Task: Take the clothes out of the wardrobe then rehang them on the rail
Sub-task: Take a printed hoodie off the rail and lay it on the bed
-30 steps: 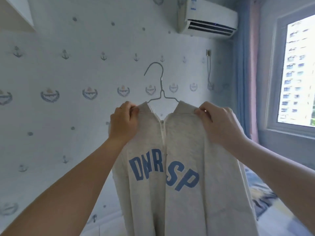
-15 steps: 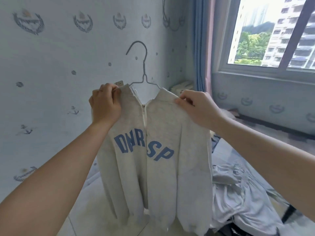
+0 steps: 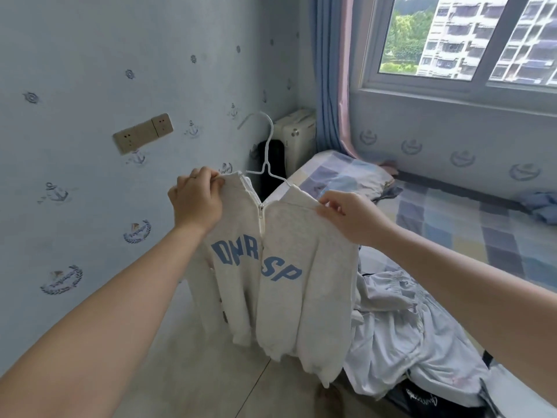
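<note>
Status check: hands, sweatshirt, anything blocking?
Left hand, right hand each pinch a sweatshirt shoulder. Sweatshirt on hanger, held up. Rail not in view. Clothes heaped on bed.

We find open floor below left; the wall hems our left, the sweatshirt hangs ahead, the bed and heaped clothes block right.

Your left hand and right hand pinch the shoulders of a grey zip sweatshirt. It hangs on a white wire hanger, beside the bed's edge.
</note>
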